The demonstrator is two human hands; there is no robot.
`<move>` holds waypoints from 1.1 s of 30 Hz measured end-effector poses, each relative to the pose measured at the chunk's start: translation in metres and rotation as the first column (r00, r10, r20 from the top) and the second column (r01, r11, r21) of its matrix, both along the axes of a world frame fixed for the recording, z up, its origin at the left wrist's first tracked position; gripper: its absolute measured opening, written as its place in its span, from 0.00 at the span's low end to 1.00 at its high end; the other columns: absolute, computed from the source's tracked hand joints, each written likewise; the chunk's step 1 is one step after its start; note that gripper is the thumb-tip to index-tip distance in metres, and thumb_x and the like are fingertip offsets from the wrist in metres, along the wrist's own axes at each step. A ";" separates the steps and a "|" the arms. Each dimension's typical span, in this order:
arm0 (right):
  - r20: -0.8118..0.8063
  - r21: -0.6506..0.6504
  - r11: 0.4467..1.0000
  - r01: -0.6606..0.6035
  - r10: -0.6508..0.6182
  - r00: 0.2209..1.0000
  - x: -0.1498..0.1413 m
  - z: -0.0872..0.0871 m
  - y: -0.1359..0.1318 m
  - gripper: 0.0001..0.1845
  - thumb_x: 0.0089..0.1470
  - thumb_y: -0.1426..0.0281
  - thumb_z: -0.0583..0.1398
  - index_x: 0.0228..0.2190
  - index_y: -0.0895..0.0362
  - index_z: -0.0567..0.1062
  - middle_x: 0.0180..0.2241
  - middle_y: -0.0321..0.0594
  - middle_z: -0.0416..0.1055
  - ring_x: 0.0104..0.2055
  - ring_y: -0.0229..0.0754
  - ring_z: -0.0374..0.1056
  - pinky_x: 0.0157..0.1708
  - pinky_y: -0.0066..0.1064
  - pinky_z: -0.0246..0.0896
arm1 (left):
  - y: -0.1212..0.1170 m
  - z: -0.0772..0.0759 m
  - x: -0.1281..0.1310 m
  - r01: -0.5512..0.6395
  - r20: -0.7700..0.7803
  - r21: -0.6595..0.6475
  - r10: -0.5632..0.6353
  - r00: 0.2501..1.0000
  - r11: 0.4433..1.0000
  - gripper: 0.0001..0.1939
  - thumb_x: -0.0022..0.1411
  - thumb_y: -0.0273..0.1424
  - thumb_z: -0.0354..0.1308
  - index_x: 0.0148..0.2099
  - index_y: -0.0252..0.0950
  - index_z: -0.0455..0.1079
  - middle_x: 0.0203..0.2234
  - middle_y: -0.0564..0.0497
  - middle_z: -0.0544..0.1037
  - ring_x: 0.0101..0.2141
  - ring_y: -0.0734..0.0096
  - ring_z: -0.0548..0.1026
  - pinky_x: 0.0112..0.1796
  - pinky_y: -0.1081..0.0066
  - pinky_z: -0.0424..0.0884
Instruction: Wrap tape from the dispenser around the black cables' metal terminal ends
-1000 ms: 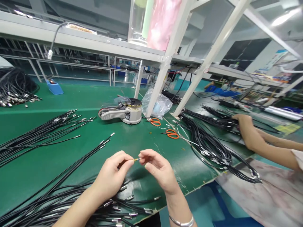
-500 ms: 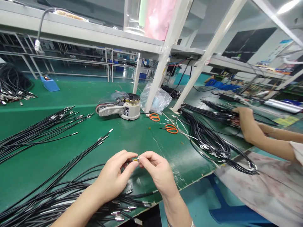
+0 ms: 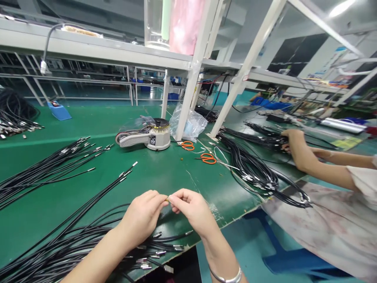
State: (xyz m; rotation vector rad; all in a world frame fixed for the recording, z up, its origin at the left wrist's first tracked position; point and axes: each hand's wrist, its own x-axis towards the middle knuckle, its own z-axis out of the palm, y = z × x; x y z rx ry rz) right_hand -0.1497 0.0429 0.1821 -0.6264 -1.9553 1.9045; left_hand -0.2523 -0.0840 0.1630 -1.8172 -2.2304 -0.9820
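My left hand [image 3: 144, 214] is closed in a pinch on the end of a black cable; its fingers hide most of the end. A small yellow piece, apparently tape [image 3: 167, 199], shows between the fingertips of both hands. My right hand [image 3: 191, 208] pinches the same spot from the right, thumb against forefinger. Under my left forearm lies a heap of black cables [image 3: 73, 247] with silver metal connectors [image 3: 159, 253] pointing right. A few separate cables [image 3: 122, 177] stretch out to the left of my hands.
Beyond my hands stands a grey round tape dispenser [image 3: 157, 137]. Two orange-handled scissors [image 3: 208, 158] lie near the shelf posts. More cable bundles [image 3: 59, 157] rest at left and a coiled bundle [image 3: 250, 165] at right. A co-worker's hand [image 3: 296, 147] handles cables there.
My fingertips have closed tighter around the cable end, covering the metal tip and most of the yellow piece. The view has shifted slightly, moving the background left.
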 end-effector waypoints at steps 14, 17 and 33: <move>0.016 -0.063 0.995 -0.075 0.076 0.997 0.000 -0.014 0.017 0.11 0.44 0.64 0.63 0.21 0.60 0.75 0.20 0.34 0.71 0.23 0.34 0.65 0.26 0.26 0.60 | -0.027 0.023 -0.025 -0.047 0.400 -0.307 0.174 0.900 0.951 0.13 0.60 0.35 0.50 0.41 0.40 0.74 0.37 0.50 0.78 0.39 0.67 0.74 0.42 0.70 0.67; 0.022 -0.039 0.996 -0.084 0.084 0.996 0.004 -0.013 0.016 0.10 0.45 0.65 0.62 0.22 0.60 0.75 0.20 0.35 0.71 0.24 0.35 0.65 0.27 0.27 0.61 | -0.022 0.025 -0.020 0.000 0.498 -0.374 0.201 0.844 0.927 0.13 0.59 0.34 0.49 0.34 0.39 0.75 0.30 0.52 0.78 0.32 0.68 0.74 0.35 0.74 0.66; 0.015 0.126 0.990 -0.060 0.059 0.998 0.018 -0.016 0.008 0.08 0.49 0.67 0.60 0.23 0.59 0.74 0.22 0.35 0.70 0.27 0.37 0.65 0.30 0.28 0.60 | 0.002 0.027 -0.008 0.238 0.714 -0.369 0.111 0.691 0.899 0.16 0.58 0.38 0.48 0.28 0.34 0.71 0.21 0.55 0.73 0.24 0.76 0.66 0.31 0.76 0.62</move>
